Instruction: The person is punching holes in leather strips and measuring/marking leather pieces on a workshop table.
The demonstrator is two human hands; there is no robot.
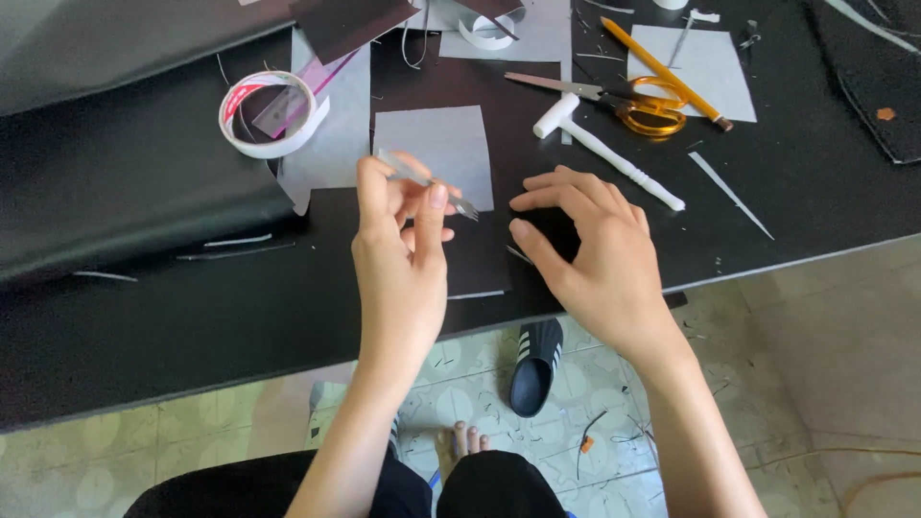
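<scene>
Left of the square grey paper sheet (pixel 434 153) lies a white ring-shaped roll of tape (pixel 272 113). Just below the sheet, the left hand (pixel 398 254) pinches a slim silvery pronged metal tool (pixel 428 182), its long axis slanting, prongs pointing down-right; the handle end is hidden by fingers. The right hand (pixel 595 245) presses flat, fingers spread, on dark leather (pixel 480 259). Right of the sheet lies a white mallet (pixel 606 153).

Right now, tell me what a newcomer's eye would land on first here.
The two bare hands at the centre draw the eye: the left hand pinches a thin, pronged metal tool, while the right hand presses flat on a dark sheet at the black table's near edge. Next come the yellow-handled scissors and white mallet behind the right hand, and the roll of tape at upper left.
</scene>
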